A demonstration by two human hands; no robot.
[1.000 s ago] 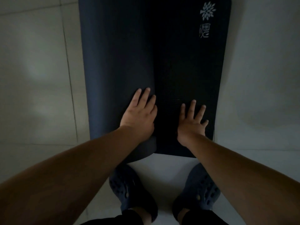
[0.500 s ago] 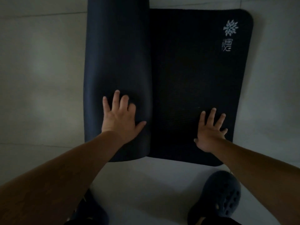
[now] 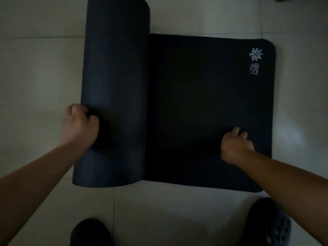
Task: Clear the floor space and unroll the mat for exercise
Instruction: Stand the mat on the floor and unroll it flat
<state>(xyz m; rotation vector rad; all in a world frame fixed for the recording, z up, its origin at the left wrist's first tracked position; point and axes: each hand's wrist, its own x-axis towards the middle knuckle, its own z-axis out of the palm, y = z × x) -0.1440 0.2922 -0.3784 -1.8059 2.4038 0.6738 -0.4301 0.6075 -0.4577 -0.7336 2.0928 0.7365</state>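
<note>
Head view: a dark yoga mat [image 3: 204,107] lies partly unrolled on the pale tiled floor [image 3: 35,68], its rolled part on the left and its flat part, bearing a white leaf logo [image 3: 256,54], on the right. The left hand [image 3: 79,127] rests on the roll's left side, fingers curled against it. The right hand [image 3: 236,144] presses bent fingertips onto the flat part. Dark perforated clogs [image 3: 269,226] show below.
</note>
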